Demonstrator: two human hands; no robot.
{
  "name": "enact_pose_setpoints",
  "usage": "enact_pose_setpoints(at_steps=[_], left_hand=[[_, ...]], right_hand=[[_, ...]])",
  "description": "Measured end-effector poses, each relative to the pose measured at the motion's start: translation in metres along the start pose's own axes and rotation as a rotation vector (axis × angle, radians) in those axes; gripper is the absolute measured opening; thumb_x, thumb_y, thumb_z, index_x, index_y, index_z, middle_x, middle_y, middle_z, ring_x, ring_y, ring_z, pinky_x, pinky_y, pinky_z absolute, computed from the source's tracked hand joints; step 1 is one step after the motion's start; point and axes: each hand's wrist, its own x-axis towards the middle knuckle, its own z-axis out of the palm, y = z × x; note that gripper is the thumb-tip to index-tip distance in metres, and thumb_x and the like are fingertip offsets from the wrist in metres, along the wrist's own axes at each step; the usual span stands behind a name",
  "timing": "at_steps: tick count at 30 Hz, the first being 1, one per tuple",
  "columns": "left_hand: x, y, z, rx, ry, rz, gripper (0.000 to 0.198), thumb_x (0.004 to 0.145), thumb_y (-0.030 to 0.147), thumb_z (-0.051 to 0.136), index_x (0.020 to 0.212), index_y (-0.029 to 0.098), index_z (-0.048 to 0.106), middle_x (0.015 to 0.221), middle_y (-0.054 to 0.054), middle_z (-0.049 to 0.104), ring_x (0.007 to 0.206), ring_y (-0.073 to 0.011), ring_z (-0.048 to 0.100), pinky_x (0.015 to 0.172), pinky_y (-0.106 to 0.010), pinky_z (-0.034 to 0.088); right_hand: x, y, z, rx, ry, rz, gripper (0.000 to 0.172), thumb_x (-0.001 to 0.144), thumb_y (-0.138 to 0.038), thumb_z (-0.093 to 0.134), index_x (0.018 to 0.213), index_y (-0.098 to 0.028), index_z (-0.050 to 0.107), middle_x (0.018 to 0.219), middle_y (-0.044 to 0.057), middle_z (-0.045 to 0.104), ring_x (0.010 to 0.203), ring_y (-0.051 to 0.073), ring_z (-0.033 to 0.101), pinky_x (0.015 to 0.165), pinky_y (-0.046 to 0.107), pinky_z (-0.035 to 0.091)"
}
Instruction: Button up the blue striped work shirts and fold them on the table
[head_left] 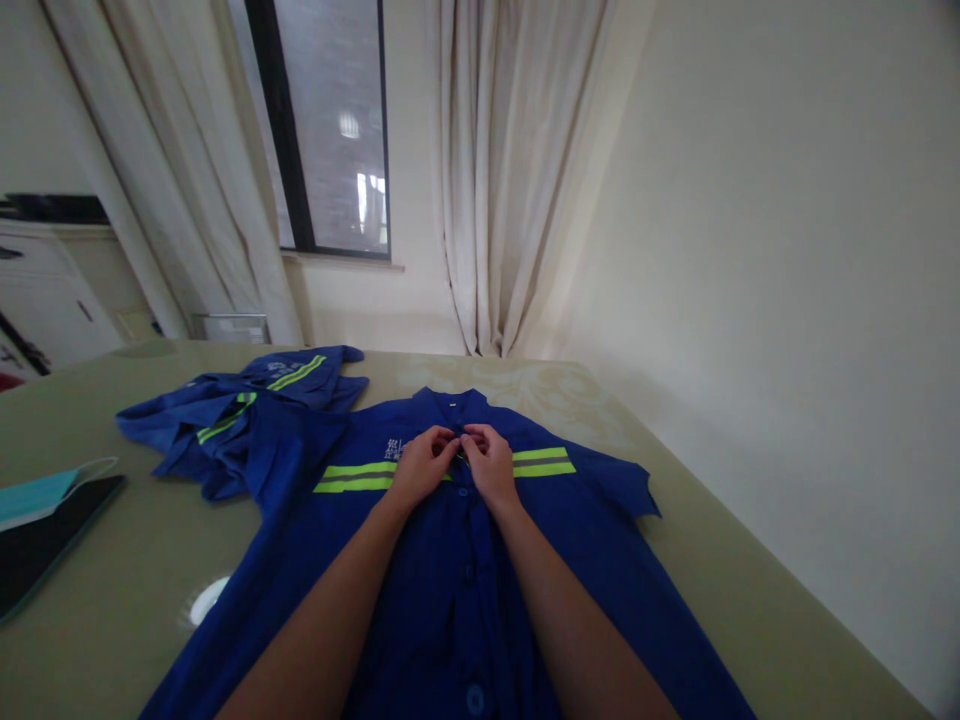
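A blue work shirt (600, 560) with yellow-green reflective stripes lies flat, front up, on the olive surface before me. My left hand (421, 462) and my right hand (489, 460) meet at the shirt's chest, just below the collar. Both pinch the front placket with fingers closed, knuckles almost touching. A row of dark buttons runs down the shirt between my forearms. What exactly sits between the fingertips is too small to make out.
A second blue shirt (247, 410) lies crumpled to the back left. A dark flat tablet-like object (45, 545) with a teal face mask (37, 492) on it sits at the left edge. A window, curtains and a wall stand behind and to the right.
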Motion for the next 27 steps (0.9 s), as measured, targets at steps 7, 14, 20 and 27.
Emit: enact_pose_setpoints(at_steps=[7, 14, 20, 27], left_hand=[[-0.002, 0.002, 0.003, 0.154, -0.002, -0.021, 0.033, 0.081, 0.015, 0.059, 0.113, 0.020, 0.062, 0.086, -0.001, 0.073, 0.073, -0.0169, 0.069, 0.069, -0.026, 0.051], [-0.005, 0.004, 0.003, 0.348, 0.054, 0.003, 0.062, 0.078, 0.012, 0.058, 0.140, 0.014, 0.050, 0.133, -0.016, 0.066, 0.123, -0.0331, 0.059, 0.105, -0.047, 0.044], [-0.009, 0.011, 0.000, 0.563, 0.057, 0.076, 0.040, 0.089, 0.012, 0.048, 0.122, 0.019, 0.068, 0.132, -0.013, 0.066, 0.123, -0.0311, 0.057, 0.105, -0.045, 0.043], [-0.012, 0.015, -0.002, 0.603, 0.032, 0.114, 0.034, 0.089, 0.011, 0.047, 0.101, 0.019, 0.078, 0.114, -0.012, 0.074, 0.110, -0.0302, 0.063, 0.098, -0.043, 0.047]], right_hand=[[-0.001, -0.002, -0.002, -0.138, 0.080, 0.011, 0.029, 0.091, -0.025, 0.043, 0.101, -0.019, 0.070, 0.088, 0.004, 0.075, 0.076, 0.019, 0.071, 0.074, 0.030, 0.054], [-0.003, -0.004, -0.001, -0.408, -0.227, -0.141, 0.031, 0.090, -0.016, 0.051, 0.102, -0.024, 0.078, 0.112, 0.002, 0.076, 0.108, 0.021, 0.065, 0.100, 0.035, 0.047], [-0.006, -0.011, -0.001, -0.524, -0.298, -0.189, 0.032, 0.090, -0.018, 0.053, 0.106, -0.026, 0.080, 0.119, 0.002, 0.076, 0.112, 0.025, 0.063, 0.103, 0.039, 0.045], [-0.006, -0.012, -0.001, -0.437, -0.267, -0.122, 0.033, 0.089, -0.017, 0.050, 0.096, -0.025, 0.082, 0.111, 0.004, 0.078, 0.106, 0.024, 0.068, 0.096, 0.034, 0.048]])
